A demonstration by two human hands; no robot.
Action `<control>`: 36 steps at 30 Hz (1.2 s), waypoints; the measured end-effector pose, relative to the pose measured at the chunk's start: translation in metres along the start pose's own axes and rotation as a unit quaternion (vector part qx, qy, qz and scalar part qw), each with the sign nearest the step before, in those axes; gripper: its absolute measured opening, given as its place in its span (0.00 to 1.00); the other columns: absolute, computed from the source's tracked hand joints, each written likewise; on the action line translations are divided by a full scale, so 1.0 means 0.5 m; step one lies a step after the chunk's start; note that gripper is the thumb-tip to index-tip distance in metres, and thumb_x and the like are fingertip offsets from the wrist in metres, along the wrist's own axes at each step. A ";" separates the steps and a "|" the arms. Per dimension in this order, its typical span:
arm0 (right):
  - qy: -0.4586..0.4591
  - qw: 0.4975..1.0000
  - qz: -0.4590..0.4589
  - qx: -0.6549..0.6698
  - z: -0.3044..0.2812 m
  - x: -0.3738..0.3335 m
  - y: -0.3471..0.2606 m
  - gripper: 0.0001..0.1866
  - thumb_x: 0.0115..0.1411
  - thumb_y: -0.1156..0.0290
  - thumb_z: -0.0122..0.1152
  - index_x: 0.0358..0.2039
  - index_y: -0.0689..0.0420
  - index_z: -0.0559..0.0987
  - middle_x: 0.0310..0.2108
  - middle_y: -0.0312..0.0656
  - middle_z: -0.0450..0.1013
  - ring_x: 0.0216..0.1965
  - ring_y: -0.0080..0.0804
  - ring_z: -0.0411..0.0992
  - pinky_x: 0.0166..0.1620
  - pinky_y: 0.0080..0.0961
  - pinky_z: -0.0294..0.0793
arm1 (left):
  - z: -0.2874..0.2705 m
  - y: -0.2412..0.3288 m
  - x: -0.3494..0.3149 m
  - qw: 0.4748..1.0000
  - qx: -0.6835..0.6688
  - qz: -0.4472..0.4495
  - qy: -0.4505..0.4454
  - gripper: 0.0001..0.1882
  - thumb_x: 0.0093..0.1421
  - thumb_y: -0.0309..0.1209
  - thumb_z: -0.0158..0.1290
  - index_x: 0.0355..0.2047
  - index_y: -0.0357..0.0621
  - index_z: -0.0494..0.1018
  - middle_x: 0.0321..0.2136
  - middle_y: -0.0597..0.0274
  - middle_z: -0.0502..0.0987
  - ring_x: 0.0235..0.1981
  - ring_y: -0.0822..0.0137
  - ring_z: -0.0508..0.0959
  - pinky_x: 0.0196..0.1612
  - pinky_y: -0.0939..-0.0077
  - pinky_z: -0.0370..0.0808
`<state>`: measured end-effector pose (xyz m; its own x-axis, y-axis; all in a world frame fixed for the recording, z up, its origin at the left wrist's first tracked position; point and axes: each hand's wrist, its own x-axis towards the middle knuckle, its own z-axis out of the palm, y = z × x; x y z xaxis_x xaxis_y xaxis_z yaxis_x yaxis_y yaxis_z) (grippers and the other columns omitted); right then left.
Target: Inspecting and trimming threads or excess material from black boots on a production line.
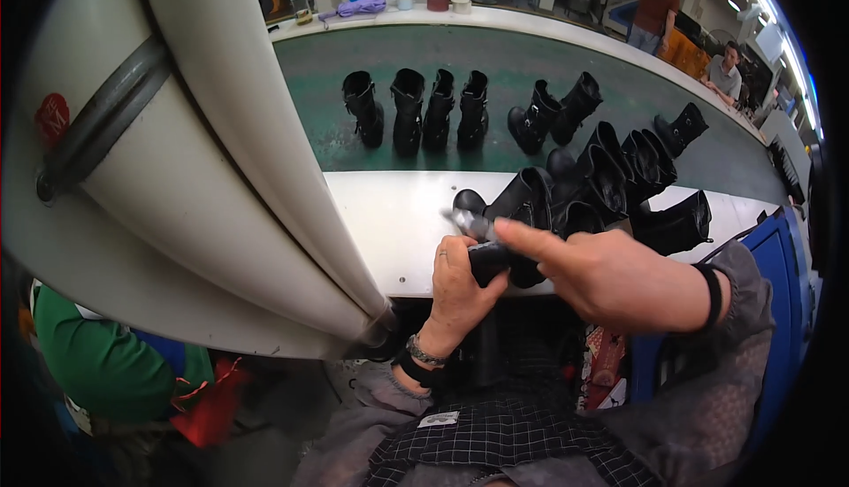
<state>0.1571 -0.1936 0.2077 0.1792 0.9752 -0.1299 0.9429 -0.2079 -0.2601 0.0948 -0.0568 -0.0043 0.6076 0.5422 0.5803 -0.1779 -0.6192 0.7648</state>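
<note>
My left hand [458, 299] is closed around a black boot [488, 266] close to my body, at the near edge of the white ledge. Over that boot is my right hand [610, 279], its fingers wrapped round a slim tool [470, 223] with a pale grey end. Motion smears the tool, so its kind cannot be made out. The index finger stretches along it. Just beyond my hands, a black buckled boot [523, 197] and several more black boots [606, 177] crowd together on the ledge, partly overlapping.
On the green work surface [398, 49] several black boots [408, 111] stand upright in a row. A large cream machine body [239, 133] blocks the left side. One boot [676, 222] lies at the right, near a blue panel [778, 266]. Two other people are in the background.
</note>
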 end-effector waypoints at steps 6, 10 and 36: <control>-0.055 0.998 0.019 -0.014 -0.018 -0.027 0.033 0.32 0.57 0.75 0.54 0.63 0.59 0.60 0.19 0.54 0.73 0.22 0.52 0.74 0.26 0.42 0.73 | 0.009 0.006 0.003 1.000 -0.003 0.002 -0.014 0.26 0.41 0.27 0.66 0.38 0.38 0.64 0.33 0.49 0.69 0.37 0.47 0.71 0.40 0.58 0.69; 0.114 0.989 -0.048 0.081 0.000 -0.028 0.038 0.32 0.61 0.74 0.53 0.66 0.54 0.58 0.17 0.52 0.70 0.18 0.49 0.71 0.23 0.39 0.71 | 0.015 0.009 0.002 1.000 -0.006 0.002 -0.005 0.26 0.41 0.27 0.66 0.38 0.38 0.64 0.33 0.49 0.69 0.37 0.47 0.71 0.40 0.59 0.69; 0.007 0.999 -0.034 -0.010 -0.019 -0.048 0.077 0.29 0.60 0.73 0.54 0.62 0.59 0.62 0.15 0.50 0.70 0.17 0.48 0.72 0.22 0.37 0.72 | 0.036 0.021 0.000 0.999 0.000 -0.013 -0.037 0.25 0.40 0.26 0.65 0.37 0.37 0.64 0.32 0.51 0.68 0.35 0.49 0.71 0.39 0.61 0.69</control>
<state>0.1918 -0.2243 0.2101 0.1177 0.9882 -0.0982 0.9585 -0.1389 -0.2489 0.1069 -0.0736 -0.0012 0.6671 0.5154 0.5380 -0.1618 -0.6047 0.7799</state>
